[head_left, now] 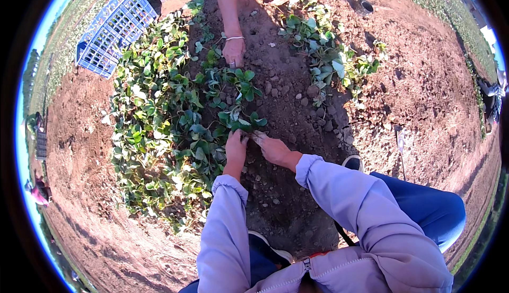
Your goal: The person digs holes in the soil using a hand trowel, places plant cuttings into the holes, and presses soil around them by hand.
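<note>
The leafy sprig (241, 122) lies at the right edge of the heap of leafy plants (154, 118), its stem end lost among fingers and shade. Close to that edge, the left hand (235, 149) and right hand (274, 149) meet at the sprig's near side, nearly touching each other, fingers bent inward; the leaves and dark shadow cover the tips, so I cannot tell whether either one grasps a stem. Further along the heap's right edge, a co-worker's hand (234, 53) with a pale band at the wrist reaches down, its fingertips hidden by foliage; that person's upper body is cut off. The heap is a tangle of rounded, toothed green leaves, some browned, with a ragged outline. Past its far left corner tilts a blue plastic crate (116, 30) of open lattice. Right of the heap runs a shaded strip of crumbly, clodded soil (297, 187), giving the forearms room; across it sits a looser plant clump (331, 60), and farther right a thin tool (401, 147), too small to identify, lies on sunlit ground.
</note>
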